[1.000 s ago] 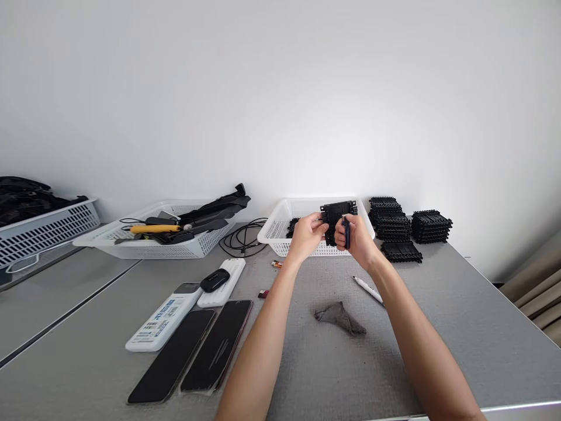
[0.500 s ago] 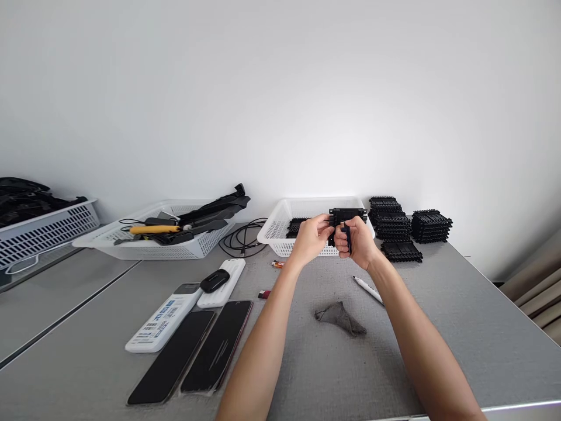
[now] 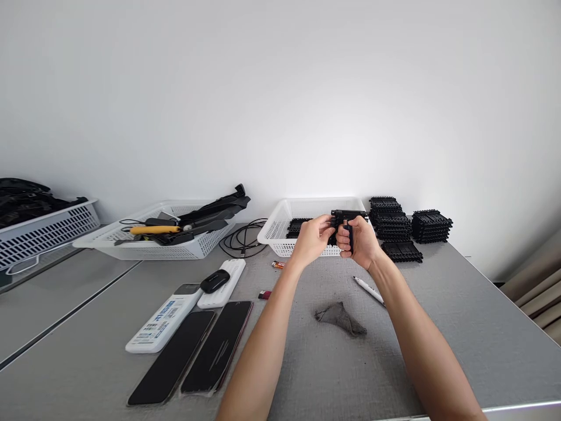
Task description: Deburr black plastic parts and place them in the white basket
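Observation:
In front of the middle basket, my left hand [image 3: 313,238] is closed on the left side of a black plastic plate [image 3: 350,213]. The plate has toothed edges like the stacked ones. My right hand [image 3: 362,241] is wrapped around a small dark blue object [image 3: 349,238] with a copper-coloured end, which looks like a lighter. It is held upright against the plate's near side. My fingers hide much of both items. Behind them stands a white perforated basket [image 3: 274,225] with more black plates [image 3: 298,227] inside.
Stacks of black toothed plates [image 3: 390,219] stand at the right rear, beside another stack [image 3: 432,226]. A grey cloth [image 3: 339,318], a white marker [image 3: 368,289], phones [image 3: 217,348], power banks [image 3: 164,321] and a coiled cable [image 3: 243,238] lie on the table. A tool basket [image 3: 158,251] stands left.
The black plate has tilted, so less of its face shows. My right hand and the dark blue object have shifted slightly right; my left hand keeps its hold.

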A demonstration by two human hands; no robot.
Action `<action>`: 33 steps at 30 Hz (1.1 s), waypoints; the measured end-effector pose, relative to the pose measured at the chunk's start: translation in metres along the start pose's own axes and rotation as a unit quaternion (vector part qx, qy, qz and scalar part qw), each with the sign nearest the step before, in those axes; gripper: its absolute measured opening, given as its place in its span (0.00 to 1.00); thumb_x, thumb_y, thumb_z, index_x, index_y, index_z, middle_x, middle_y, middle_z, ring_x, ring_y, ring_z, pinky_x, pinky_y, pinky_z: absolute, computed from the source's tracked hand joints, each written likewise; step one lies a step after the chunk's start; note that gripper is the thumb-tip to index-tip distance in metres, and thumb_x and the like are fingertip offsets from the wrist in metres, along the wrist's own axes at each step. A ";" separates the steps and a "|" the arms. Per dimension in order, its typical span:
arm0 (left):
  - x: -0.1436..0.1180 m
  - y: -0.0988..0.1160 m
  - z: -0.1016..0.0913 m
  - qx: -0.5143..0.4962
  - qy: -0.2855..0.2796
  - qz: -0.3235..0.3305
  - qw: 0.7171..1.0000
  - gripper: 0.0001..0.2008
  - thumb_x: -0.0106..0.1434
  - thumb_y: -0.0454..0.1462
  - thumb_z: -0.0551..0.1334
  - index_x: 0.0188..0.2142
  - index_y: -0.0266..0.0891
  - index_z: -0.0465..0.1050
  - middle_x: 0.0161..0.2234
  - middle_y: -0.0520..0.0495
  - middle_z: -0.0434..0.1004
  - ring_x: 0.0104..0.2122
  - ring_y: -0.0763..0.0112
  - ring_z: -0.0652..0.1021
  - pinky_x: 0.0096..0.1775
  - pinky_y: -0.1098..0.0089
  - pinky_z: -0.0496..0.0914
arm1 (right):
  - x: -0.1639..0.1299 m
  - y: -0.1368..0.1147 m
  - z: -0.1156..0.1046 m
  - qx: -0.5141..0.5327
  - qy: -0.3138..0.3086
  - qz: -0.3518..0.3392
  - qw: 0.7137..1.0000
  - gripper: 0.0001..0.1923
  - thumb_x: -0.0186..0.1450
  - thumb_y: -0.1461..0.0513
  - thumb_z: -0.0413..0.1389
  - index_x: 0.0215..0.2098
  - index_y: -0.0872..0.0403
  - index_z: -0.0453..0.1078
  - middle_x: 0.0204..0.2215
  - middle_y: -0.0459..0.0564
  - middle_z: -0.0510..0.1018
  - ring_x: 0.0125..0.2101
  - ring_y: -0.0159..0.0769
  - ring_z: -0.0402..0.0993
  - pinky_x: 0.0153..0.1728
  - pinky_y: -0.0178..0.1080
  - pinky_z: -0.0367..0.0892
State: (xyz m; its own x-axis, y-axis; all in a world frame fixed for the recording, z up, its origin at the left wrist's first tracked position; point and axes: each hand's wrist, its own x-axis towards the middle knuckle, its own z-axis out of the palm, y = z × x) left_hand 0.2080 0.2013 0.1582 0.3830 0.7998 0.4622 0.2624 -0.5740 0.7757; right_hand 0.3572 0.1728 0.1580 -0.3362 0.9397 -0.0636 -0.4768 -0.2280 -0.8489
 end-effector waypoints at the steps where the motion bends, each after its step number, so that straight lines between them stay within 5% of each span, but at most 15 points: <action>1: 0.000 0.000 0.000 0.004 0.002 0.000 1.000 0.15 0.61 0.32 0.58 0.48 0.37 0.74 0.43 0.42 0.82 0.43 0.60 0.81 0.47 0.62 0.73 | 0.000 0.000 0.000 0.010 0.003 -0.001 1.000 0.10 0.55 0.55 0.46 0.22 0.51 0.52 0.18 0.40 0.50 0.18 0.29 0.42 0.16 0.31 0.42; 17: 0.000 -0.007 -0.002 0.010 0.028 -0.006 1.000 0.17 0.61 0.33 0.58 0.50 0.37 0.73 0.45 0.41 0.81 0.46 0.59 0.80 0.48 0.62 0.73 | -0.002 -0.001 0.004 0.087 0.040 -0.016 0.995 0.11 0.57 0.54 0.46 0.22 0.51 0.51 0.18 0.41 0.51 0.17 0.29 0.45 0.16 0.32 0.45; 23: 0.000 -0.003 0.000 0.007 0.009 -0.006 1.000 0.16 0.61 0.31 0.57 0.48 0.38 0.74 0.42 0.42 0.82 0.45 0.60 0.80 0.48 0.62 0.73 | -0.003 0.000 0.007 0.050 -0.003 0.022 0.998 0.11 0.59 0.55 0.45 0.23 0.52 0.54 0.19 0.41 0.53 0.18 0.29 0.46 0.16 0.32 0.46; 27: 0.002 -0.010 -0.001 -0.031 0.046 -0.052 0.997 0.14 0.59 0.33 0.59 0.46 0.38 0.74 0.40 0.42 0.82 0.44 0.58 0.80 0.46 0.60 0.74 | -0.006 -0.002 0.007 0.055 -0.029 0.012 0.998 0.16 0.62 0.50 0.49 0.26 0.52 0.57 0.21 0.41 0.56 0.19 0.29 0.49 0.17 0.31 0.49; 30: 0.003 -0.014 -0.004 -0.120 0.088 -0.113 0.982 0.14 0.59 0.37 0.62 0.44 0.37 0.72 0.39 0.41 0.82 0.40 0.57 0.81 0.41 0.59 0.76 | -0.005 -0.003 0.005 0.042 0.008 -0.036 0.998 0.18 0.58 0.49 0.56 0.26 0.52 0.57 0.21 0.40 0.56 0.19 0.27 0.50 0.17 0.31 0.49; 33: 0.004 -0.013 -0.007 -0.225 0.121 -0.164 0.953 0.14 0.56 0.38 0.65 0.41 0.36 0.71 0.37 0.42 0.81 0.40 0.58 0.81 0.42 0.57 0.77 | 0.000 0.000 -0.001 -0.003 0.110 -0.118 0.987 0.20 0.52 0.55 0.64 0.26 0.51 0.55 0.21 0.38 0.56 0.19 0.25 0.49 0.16 0.30 0.47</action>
State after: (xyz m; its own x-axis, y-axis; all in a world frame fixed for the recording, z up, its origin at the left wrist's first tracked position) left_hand 0.1994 0.2130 0.1529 0.1152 0.9716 0.2067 -0.0936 -0.1965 0.9760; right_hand 0.3583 0.1729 0.1573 -0.0319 0.9992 0.0246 -0.5154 0.0046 -0.8569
